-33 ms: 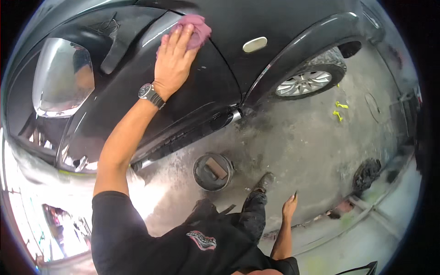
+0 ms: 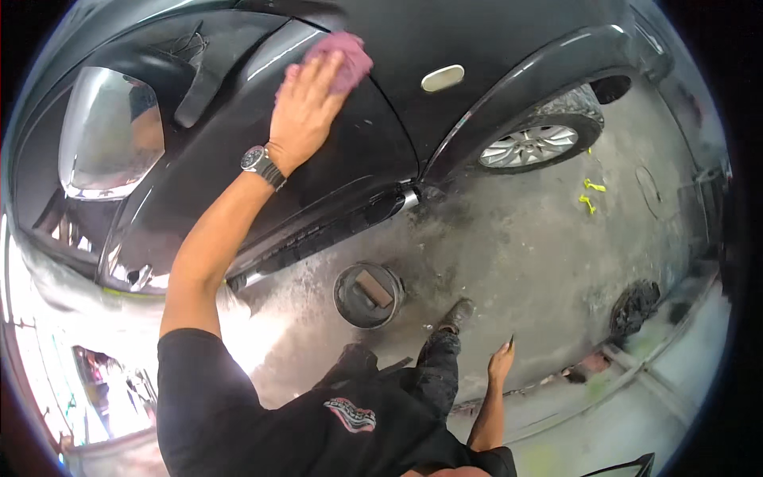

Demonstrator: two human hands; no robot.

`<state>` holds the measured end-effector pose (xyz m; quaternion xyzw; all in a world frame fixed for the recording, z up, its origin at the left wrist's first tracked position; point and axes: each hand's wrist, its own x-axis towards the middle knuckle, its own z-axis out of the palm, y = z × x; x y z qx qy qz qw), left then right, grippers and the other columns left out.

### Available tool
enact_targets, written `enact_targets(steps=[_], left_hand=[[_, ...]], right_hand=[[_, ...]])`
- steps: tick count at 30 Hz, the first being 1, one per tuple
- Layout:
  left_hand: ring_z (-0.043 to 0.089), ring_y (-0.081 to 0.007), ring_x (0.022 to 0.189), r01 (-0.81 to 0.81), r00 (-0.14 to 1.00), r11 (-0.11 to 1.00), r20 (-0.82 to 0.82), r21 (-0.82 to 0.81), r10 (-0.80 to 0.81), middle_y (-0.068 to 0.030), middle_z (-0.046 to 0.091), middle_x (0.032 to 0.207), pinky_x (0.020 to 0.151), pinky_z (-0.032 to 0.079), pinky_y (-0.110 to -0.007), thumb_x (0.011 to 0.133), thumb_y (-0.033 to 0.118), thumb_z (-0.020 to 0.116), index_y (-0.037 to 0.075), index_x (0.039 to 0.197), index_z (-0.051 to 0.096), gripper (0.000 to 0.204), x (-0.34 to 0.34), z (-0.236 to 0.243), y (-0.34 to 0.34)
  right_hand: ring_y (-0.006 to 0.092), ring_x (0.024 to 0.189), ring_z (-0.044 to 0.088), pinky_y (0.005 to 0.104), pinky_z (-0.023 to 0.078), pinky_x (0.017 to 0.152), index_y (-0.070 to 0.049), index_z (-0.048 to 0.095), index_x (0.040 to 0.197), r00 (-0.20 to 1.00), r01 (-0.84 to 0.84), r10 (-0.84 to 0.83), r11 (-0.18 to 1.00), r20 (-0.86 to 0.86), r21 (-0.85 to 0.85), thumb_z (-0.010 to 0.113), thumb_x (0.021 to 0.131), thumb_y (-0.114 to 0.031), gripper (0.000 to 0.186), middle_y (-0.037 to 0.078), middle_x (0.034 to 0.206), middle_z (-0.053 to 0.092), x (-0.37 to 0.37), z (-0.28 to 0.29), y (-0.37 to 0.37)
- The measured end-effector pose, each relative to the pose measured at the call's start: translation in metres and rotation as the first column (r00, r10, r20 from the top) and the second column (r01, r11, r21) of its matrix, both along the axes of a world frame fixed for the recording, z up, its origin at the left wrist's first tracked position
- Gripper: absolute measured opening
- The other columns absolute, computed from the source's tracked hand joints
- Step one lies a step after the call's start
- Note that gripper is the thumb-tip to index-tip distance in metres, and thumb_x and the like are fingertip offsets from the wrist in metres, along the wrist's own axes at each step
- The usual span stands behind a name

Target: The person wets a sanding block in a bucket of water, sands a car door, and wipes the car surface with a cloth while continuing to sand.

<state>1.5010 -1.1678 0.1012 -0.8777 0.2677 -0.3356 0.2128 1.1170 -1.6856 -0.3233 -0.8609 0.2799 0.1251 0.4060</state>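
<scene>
My left hand [image 2: 306,115], with a watch [image 2: 262,165] on its wrist, presses a crumpled pinkish-purple cloth [image 2: 350,65] against the dark grey car door [image 2: 230,171]. Its fingers lie stretched over the cloth, close to the door's seam with the rear panel. Low on the right, away from the car, hangs my right hand [image 2: 501,362]. Its fingers are closed on a small dark, pointed object [image 2: 512,339], too small to name. A chrome side mirror [image 2: 111,131] sticks out to the left of my left arm.
On the concrete floor below the door stands a round bucket [image 2: 342,306] with a brown block [image 2: 373,288] in it. A car wheel [image 2: 528,147] is at the right, near bright yellow scraps [image 2: 593,185]. A black bundle [image 2: 636,308] lies farther right.
My left hand and the cloth have slid slightly down and to the right over the door. My right hand stays nearly where it was.
</scene>
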Motion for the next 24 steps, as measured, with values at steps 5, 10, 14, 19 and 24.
enact_targets(steps=[5,10,14,19,24], left_hand=[[0.04,-0.0294,0.152,0.135,0.886,0.987,-0.457,0.087,-0.081,-0.0123,0.038,0.169,0.124,0.033,-0.05,0.092,0.016,0.062,0.005,0.137,0.065,0.046,-0.003,-0.103,-0.007],[0.028,-0.0191,0.159,0.042,0.879,0.9,-0.445,0.433,0.174,-0.0036,0.031,0.173,0.13,0.022,-0.04,0.096,0.021,0.053,0.007,0.16,0.044,0.066,-0.035,-0.224,0.001],[0.03,-0.0204,0.158,-0.068,0.883,0.965,-0.435,0.252,0.176,-0.0042,0.032,0.173,0.127,0.025,-0.041,0.094,0.024,0.056,0.009,0.142,0.063,0.051,-0.044,-0.238,-0.017],[0.04,-0.035,0.151,-0.259,0.952,0.932,-0.231,-0.252,0.202,-0.0119,0.044,0.163,0.117,0.035,-0.06,0.09,0.018,0.065,0.016,0.126,0.072,0.036,-0.031,-0.115,-0.025],[0.022,-0.0544,0.155,-0.412,0.815,0.708,0.116,-0.574,0.568,-0.0322,0.033,0.163,0.119,0.015,-0.077,0.092,0.02,0.07,0.01,0.148,0.058,0.058,-0.086,-0.05,0.082]], right_hand=[[0.0521,0.124,0.059,0.0515,0.046,0.106,0.01,0.057,0.138,0.993,-0.104,0.096,0.985,-0.067,-0.138,0.042,0.112,-0.026,0.046,0.037,0.132,0.062,-0.038,-0.035,-0.062],[0.0553,0.112,0.062,0.0558,0.048,0.098,0.011,0.062,0.128,0.991,-0.015,0.007,0.998,-0.137,-0.057,0.04,0.113,-0.034,0.053,0.039,0.117,0.066,-0.046,0.0,-0.086],[0.0531,0.117,0.061,0.0526,0.048,0.103,0.01,0.061,0.131,0.965,0.031,-0.053,0.995,-0.257,-0.09,0.038,0.113,-0.038,0.055,0.037,0.123,0.066,-0.083,0.022,-0.129],[0.0502,0.13,0.057,0.0491,0.045,0.112,0.008,0.059,0.136,0.929,0.076,-0.061,0.997,-0.364,0.027,0.037,0.113,-0.037,0.055,0.034,0.138,0.061,-0.114,0.039,-0.148],[0.051,0.125,0.06,0.0504,0.047,0.109,0.011,0.054,0.139,0.929,-0.14,0.069,0.975,-0.362,-0.174,0.039,0.112,-0.035,0.055,0.036,0.131,0.064,-0.102,0.038,-0.168]])
